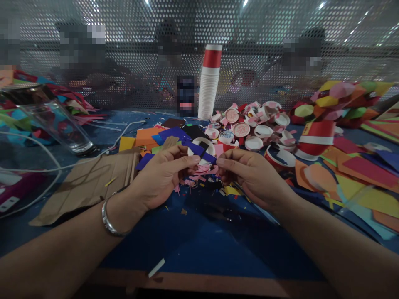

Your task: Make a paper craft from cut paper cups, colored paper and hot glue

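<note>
Above the blue table (202,253), a narrow dark-blue paper strip (207,156) stretches between my two hands. My left hand (168,172), a silver bracelet at its wrist, pinches the strip near one end with thumb and fingers. At the other end, my right hand (245,168) is closed with thumb against forefinger, gripping the strip's tip. A small black piece (204,146) shows at the strip's upper edge; whether it is attached, I cannot tell. Just behind is a white round cup base or lid (193,145), partly covered by the strip.
A tall stack of paper cups (208,83) stands at the back beside a phone (186,95). Cut cup pieces (263,131) are heaped right of centre, coloured paper (368,166) farther right. Flattened cardboard (93,178), a drinking glass (62,128) and a white cable (102,157) lie leftward.
</note>
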Action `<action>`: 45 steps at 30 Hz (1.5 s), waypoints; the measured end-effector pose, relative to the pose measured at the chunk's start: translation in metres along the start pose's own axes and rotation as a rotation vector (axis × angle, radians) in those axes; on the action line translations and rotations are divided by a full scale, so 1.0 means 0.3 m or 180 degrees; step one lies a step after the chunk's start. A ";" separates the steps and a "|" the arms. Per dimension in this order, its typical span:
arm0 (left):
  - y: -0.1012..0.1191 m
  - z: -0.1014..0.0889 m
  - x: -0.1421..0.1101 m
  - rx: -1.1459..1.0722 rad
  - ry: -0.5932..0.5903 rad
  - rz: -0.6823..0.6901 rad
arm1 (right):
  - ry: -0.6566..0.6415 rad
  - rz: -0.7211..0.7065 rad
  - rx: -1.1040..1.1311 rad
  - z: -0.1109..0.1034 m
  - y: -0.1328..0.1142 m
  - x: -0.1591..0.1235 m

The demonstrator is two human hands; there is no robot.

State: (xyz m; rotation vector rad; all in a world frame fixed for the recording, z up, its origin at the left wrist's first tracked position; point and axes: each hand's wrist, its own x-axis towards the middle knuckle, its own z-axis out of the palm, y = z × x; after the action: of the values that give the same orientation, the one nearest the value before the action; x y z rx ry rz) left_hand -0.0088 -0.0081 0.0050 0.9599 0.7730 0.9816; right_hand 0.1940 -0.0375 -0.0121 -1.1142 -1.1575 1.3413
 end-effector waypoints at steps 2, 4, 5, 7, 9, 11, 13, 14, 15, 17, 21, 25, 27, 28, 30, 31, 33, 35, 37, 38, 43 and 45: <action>0.005 -0.001 0.001 -0.0004 0.0028 0.0024 | -0.0005 0.0002 -0.0006 0.000 0.000 -0.001; 0.008 -0.003 0.001 0.0020 0.0058 0.0061 | -0.0020 0.0010 -0.0006 -0.001 0.000 -0.002; 0.009 -0.004 0.001 0.0038 0.0054 0.0062 | -0.0027 0.0013 0.0001 -0.001 0.001 -0.003; 0.008 -0.005 0.000 0.0055 0.0035 0.0021 | -0.0040 0.0018 0.0017 -0.001 0.001 -0.004; 0.006 -0.007 0.000 0.0048 0.0006 -0.0019 | -0.0036 0.0019 0.0033 -0.002 0.001 -0.003; 0.003 -0.009 0.001 0.0060 -0.0017 0.0002 | -0.0034 0.0018 0.0031 -0.002 0.001 -0.003; 0.003 -0.011 0.002 0.0097 -0.0034 0.0078 | -0.0049 0.0003 0.0014 -0.003 0.001 -0.002; 0.004 -0.012 0.002 0.0121 -0.0035 0.0121 | -0.0060 -0.0005 0.0006 -0.004 0.001 -0.002; 0.005 -0.012 0.001 0.0142 -0.0027 0.0158 | -0.0073 -0.0011 0.0000 -0.004 0.001 -0.003; 0.009 -0.010 0.000 0.0181 -0.0002 0.0182 | -0.0072 -0.0022 0.0004 -0.003 0.001 -0.004; 0.012 -0.007 -0.004 0.0273 0.0075 0.0136 | -0.0028 -0.0097 -0.0036 0.000 0.005 -0.005; 0.010 -0.010 -0.002 0.0385 0.0187 0.0048 | 0.0064 -0.0414 -0.0217 -0.001 0.012 -0.006; 0.008 -0.011 0.001 0.0423 0.0239 0.0031 | 0.0149 -0.0609 -0.0439 -0.002 0.013 -0.008; 0.006 -0.011 0.003 0.0432 0.0247 0.0026 | 0.0210 -0.0714 -0.0554 -0.003 0.011 -0.010; 0.005 -0.010 0.004 0.0441 0.0241 0.0028 | 0.0349 -0.0940 -0.0767 -0.003 0.007 -0.016; 0.005 -0.009 0.004 0.0448 0.0234 0.0035 | 0.0423 -0.1067 -0.0891 -0.002 0.005 -0.019; 0.006 -0.007 0.002 0.0448 0.0213 0.0049 | 0.0560 -0.1347 -0.1239 0.001 0.001 -0.025; 0.009 -0.006 -0.001 0.0393 0.0161 0.0018 | 0.0609 -0.1631 -0.1652 0.003 -0.001 -0.030; 0.011 -0.005 -0.004 0.0317 0.0079 -0.0046 | 0.0595 -0.1865 -0.2013 0.006 0.001 -0.034; 0.012 -0.005 -0.005 0.0292 0.0039 -0.0074 | 0.0581 -0.1960 -0.2161 0.006 0.001 -0.036; 0.010 -0.009 -0.001 0.0226 -0.0033 -0.0098 | 0.0414 -0.2176 -0.2518 0.003 0.002 -0.040; 0.008 -0.012 0.001 0.0187 -0.0052 -0.0092 | 0.0353 -0.2159 -0.2483 0.003 0.000 -0.038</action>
State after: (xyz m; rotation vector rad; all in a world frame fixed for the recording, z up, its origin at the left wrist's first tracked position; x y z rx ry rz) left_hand -0.0125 -0.0060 0.0058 1.0036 0.8037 0.9293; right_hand 0.1941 -0.0491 -0.0118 -1.1305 -1.8275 0.2855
